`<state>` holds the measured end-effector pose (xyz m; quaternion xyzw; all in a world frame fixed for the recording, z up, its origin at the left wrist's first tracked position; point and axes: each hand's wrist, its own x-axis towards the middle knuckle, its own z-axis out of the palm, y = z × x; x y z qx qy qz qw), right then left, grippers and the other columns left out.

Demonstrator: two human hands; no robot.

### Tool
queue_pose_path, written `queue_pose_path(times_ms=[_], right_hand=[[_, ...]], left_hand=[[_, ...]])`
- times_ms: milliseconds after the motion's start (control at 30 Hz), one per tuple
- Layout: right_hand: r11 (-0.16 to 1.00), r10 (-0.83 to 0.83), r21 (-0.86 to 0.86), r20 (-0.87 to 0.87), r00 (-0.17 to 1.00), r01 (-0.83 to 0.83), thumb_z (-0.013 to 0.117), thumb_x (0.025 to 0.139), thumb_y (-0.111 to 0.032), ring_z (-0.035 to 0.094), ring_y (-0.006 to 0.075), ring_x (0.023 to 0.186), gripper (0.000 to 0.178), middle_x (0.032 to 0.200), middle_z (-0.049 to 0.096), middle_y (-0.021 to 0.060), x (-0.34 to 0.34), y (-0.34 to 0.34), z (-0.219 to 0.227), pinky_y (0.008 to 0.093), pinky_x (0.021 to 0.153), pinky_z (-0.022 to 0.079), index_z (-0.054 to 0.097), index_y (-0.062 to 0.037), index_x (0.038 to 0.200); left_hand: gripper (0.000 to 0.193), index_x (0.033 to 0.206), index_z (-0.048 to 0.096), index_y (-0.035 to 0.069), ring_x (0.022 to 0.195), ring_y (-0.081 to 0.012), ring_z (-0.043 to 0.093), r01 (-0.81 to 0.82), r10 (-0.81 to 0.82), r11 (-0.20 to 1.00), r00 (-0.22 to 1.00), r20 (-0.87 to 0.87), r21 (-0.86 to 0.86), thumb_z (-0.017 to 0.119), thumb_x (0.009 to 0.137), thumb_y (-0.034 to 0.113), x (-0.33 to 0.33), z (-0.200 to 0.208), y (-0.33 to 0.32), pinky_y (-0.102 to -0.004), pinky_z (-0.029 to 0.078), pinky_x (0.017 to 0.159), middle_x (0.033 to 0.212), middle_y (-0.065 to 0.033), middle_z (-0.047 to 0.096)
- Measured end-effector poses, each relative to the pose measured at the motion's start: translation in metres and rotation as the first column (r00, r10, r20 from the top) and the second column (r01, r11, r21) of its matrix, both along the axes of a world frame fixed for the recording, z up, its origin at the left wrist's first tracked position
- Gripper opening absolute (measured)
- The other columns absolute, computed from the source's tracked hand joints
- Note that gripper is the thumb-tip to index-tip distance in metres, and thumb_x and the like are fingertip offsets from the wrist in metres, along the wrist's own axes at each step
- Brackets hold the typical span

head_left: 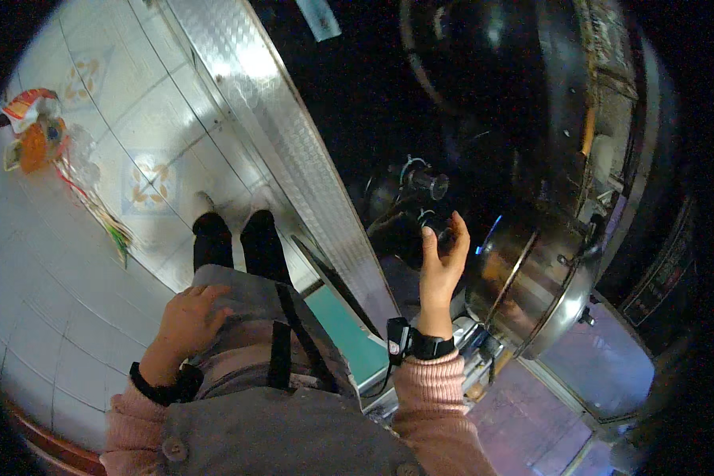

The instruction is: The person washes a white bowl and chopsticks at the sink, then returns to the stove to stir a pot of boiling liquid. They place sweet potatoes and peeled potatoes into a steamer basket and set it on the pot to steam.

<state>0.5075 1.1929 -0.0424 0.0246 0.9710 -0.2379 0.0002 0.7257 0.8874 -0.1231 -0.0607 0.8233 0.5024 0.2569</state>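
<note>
Head view: right hand (440, 262) pinches black knob (435, 228) at centre; turn slowly. Left hand (189, 319) rests loose on apron (262, 305).

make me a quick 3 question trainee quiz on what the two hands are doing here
1. True or false: the right hand is pinching a small black round knob.
2. What does the left hand rest on? A) the shiny round steel pot B) the grey apron at the person's waist C) the pale tiled floor
3. Fill in: each wrist wears a ____ band.

Key: 1 true; 2 B; 3 black
</note>
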Motion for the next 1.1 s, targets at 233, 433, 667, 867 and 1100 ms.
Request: queue_pose_path(times_ms=[233, 433, 667, 867, 1100], right_hand=[[0.999, -0.015, 0.043, 0.000, 1.000, 0.015, 0.067, 0.084, -0.011, 0.055, 0.0163, 0.094, 0.038, 0.110, 0.053, 0.0077, 0.003, -0.004, 0.001, 0.0264, 0.083, 0.044, 0.053, -0.0019, 0.119], [0.998, -0.060, -0.012, 0.019, 0.998, 0.060, 0.063, 0.088, -0.012, 0.054, 0.0153, 0.097, 0.036, 0.113, 0.053, 0.0073, 0.006, -0.002, 0.000, 0.0269, 0.086, 0.044, 0.052, -0.0015, 0.120], [0.999, -0.031, -0.005, 0.022, 0.999, 0.032, 0.060, 0.090, -0.012, 0.054, 0.0150, 0.098, 0.033, 0.115, 0.053, 0.0072, 0.007, -0.002, -0.002, 0.0261, 0.086, 0.044, 0.052, -0.0017, 0.120], [0.999, -0.006, 0.049, 0.009, 1.000, 0.006, 0.060, 0.090, -0.011, 0.054, 0.0150, 0.097, 0.033, 0.116, 0.053, 0.0073, 0.007, 0.000, -0.002, 0.0260, 0.084, 0.045, 0.052, -0.0017, 0.120], [1.000, -0.014, 0.019, 0.013, 1.000, 0.014, 0.059, 0.090, -0.010, 0.054, 0.0149, 0.097, 0.032, 0.117, 0.052, 0.0071, 0.007, 0.000, -0.003, 0.0260, 0.085, 0.045, 0.052, -0.0015, 0.120]], left_hand=[[0.032, 0.109, 0.057, 0.008, 0.090, -0.0383, 0.058, -0.027, 0.005, 0.990, 0.987, 0.162, 0.136, 0.060, 0.083, 0.025, -0.003, -0.040, 0.005, -0.0456, 0.048, 0.077, 0.099, -0.0170, 0.060], [0.032, 0.109, 0.058, 0.008, 0.083, -0.0354, 0.059, -0.063, 0.051, 0.990, 0.994, 0.092, 0.126, 0.063, 0.080, 0.021, -0.007, -0.048, -0.001, -0.0439, 0.048, 0.070, 0.092, -0.0144, 0.060], [0.033, 0.110, 0.057, 0.007, 0.084, -0.0362, 0.059, -0.082, 0.067, 0.988, 0.991, 0.115, 0.131, 0.062, 0.081, 0.020, -0.006, -0.053, -0.010, -0.0434, 0.047, 0.071, 0.096, -0.0153, 0.060], [0.034, 0.112, 0.056, 0.006, 0.085, -0.0360, 0.059, -0.086, 0.067, 0.988, 0.987, 0.145, 0.131, 0.062, 0.081, 0.019, -0.005, -0.053, -0.012, -0.0434, 0.047, 0.072, 0.096, -0.0155, 0.060], [0.033, 0.110, 0.057, 0.005, 0.086, -0.0360, 0.059, -0.111, 0.093, 0.986, 0.985, 0.143, 0.122, 0.062, 0.081, 0.019, -0.006, -0.050, -0.012, -0.0432, 0.048, 0.073, 0.097, -0.0156, 0.060]])
